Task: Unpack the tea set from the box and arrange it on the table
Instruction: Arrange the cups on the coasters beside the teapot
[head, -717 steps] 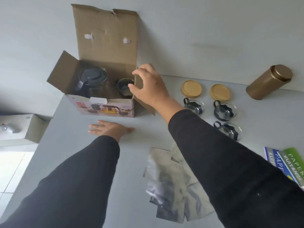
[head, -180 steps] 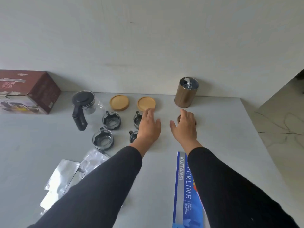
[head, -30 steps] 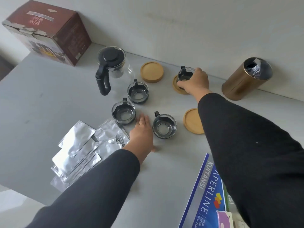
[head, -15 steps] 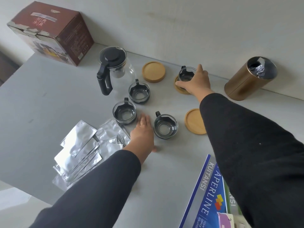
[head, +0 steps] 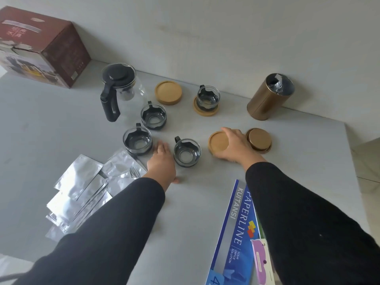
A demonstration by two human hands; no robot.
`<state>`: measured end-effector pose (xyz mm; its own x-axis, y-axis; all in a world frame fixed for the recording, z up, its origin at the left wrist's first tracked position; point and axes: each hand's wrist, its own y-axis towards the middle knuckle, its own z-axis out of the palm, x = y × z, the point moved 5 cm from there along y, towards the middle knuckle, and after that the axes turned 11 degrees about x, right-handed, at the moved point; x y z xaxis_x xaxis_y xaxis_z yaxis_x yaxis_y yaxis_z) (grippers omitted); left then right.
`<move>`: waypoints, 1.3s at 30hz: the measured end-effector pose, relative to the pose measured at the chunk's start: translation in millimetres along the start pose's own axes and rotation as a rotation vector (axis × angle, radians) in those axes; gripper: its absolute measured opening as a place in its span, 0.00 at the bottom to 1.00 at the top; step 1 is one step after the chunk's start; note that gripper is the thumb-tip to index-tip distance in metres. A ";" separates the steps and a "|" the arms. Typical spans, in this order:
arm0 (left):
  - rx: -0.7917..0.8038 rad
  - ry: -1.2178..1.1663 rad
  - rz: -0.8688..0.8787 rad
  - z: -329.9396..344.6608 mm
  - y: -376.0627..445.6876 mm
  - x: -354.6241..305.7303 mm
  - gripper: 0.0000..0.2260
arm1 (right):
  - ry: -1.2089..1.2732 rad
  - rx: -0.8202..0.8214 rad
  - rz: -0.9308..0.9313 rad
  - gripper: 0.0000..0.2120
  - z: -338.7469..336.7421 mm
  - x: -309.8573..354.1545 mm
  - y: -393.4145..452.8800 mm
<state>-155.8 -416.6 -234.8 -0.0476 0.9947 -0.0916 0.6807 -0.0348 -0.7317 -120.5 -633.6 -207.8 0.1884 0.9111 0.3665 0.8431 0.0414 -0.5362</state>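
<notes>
A: Right hand [head: 232, 146] curled over the near coaster [head: 218, 141], fingers round its rim. Probably gripped to slide under a cup.

B: Left hand [head: 162, 163] flat on the table [head: 195, 202], fingers straight, holding nothing; between two cups [head: 137, 140] [head: 187, 152], likely for bracing.

A: Far cup [head: 208, 97] seated on its coaster [head: 205, 109]. Spare coaster [head: 168, 92] beside the teapot [head: 120, 91].

B: Box [head: 39, 46] shut, pushed back left against the wall. Unpacking apparently done; three cups left bare on the table.

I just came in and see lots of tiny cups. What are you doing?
A person is laying out a tea set. One glass cup already sits on a wooden coaster. The right hand grips another coaster, while the left hand rests flat between two bare cups. The teapot stands behind.
</notes>
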 end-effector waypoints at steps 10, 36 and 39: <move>-0.031 -0.018 0.034 3.0 2.5 5.5 0.58 | -0.053 -0.032 -0.127 0.44 -4.8 37.3 20.4; -0.048 -0.061 0.089 1.9 -5.0 8.4 0.58 | 0.161 -0.114 -0.262 0.41 4.8 76.6 -20.4; -0.057 -0.060 0.115 2.9 -6.4 10.9 0.58 | 0.139 -0.021 -0.216 0.49 26.7 78.8 -30.0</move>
<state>-162.8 -405.8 -233.1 -0.0096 0.9768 -0.2138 0.7244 -0.1406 -0.6749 -144.3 -552.1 -183.2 0.0695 0.8168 0.5727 0.8813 0.2187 -0.4189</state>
